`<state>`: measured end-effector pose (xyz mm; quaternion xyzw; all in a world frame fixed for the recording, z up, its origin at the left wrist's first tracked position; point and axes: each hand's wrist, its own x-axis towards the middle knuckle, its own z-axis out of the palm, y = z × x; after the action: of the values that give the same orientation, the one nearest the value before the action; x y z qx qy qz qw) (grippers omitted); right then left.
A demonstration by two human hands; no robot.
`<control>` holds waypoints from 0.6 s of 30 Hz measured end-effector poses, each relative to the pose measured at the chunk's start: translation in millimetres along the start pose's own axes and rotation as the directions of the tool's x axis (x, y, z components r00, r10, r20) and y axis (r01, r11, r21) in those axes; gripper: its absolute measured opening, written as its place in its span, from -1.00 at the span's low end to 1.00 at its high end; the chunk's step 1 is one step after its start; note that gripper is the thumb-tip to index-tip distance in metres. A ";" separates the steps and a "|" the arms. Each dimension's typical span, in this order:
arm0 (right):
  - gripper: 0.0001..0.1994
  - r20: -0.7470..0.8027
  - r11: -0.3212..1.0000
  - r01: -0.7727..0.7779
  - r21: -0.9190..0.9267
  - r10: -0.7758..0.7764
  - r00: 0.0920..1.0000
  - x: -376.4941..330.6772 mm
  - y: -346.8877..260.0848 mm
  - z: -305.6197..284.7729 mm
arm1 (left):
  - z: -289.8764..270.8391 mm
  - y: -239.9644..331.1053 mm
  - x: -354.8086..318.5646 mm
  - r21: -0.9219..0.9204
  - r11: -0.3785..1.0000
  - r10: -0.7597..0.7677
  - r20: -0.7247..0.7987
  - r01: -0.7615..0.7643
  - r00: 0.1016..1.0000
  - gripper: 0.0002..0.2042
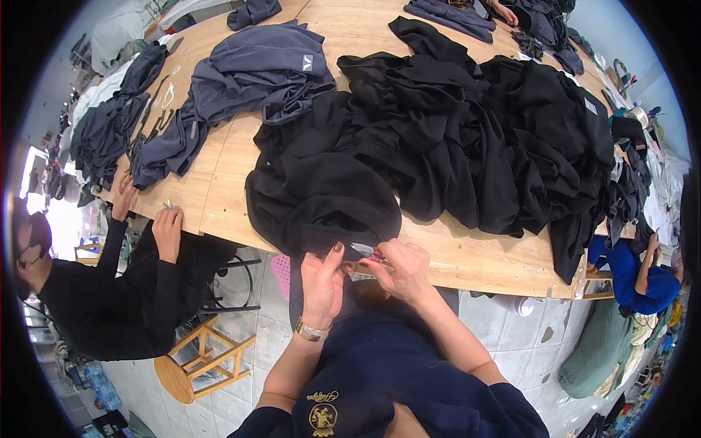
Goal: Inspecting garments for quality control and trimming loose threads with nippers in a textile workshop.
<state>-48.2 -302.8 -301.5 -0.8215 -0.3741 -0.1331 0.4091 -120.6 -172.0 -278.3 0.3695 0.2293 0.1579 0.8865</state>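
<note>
At the table's near edge, a black garment (321, 197) lies bunched in front of me, its near edge reaching my fingers. My left hand (320, 285) has its thumb and fingers closed on that near edge. Close beside it, my right hand (404, 269) is closed around a small red-handled tool (377, 253), which looks like thread snips. A pale, shiny part shows between the two hands; the tool's tip is too small to make out.
More black garments (540, 139) are heaped across the wooden table (467, 255) to the right. Dark grey garments (255, 73) lie at the far left. A person in black (109, 292) works at the left beside a wooden stool (193, 365). Another person in blue (650, 281) is at the right.
</note>
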 end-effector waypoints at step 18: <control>-0.69 -0.037 0.998 0.056 -0.027 -0.057 0.998 -0.2 3.2 -1.5 | -5.7 -5.3 -0.1 0.099 0.993 0.059 0.006 -0.059 0.998 -0.85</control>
<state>-45.9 -305.3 -302.4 -0.8132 -0.3879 -0.1649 0.4014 -123.1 -172.3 -285.6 0.4200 0.2246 0.1719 0.8623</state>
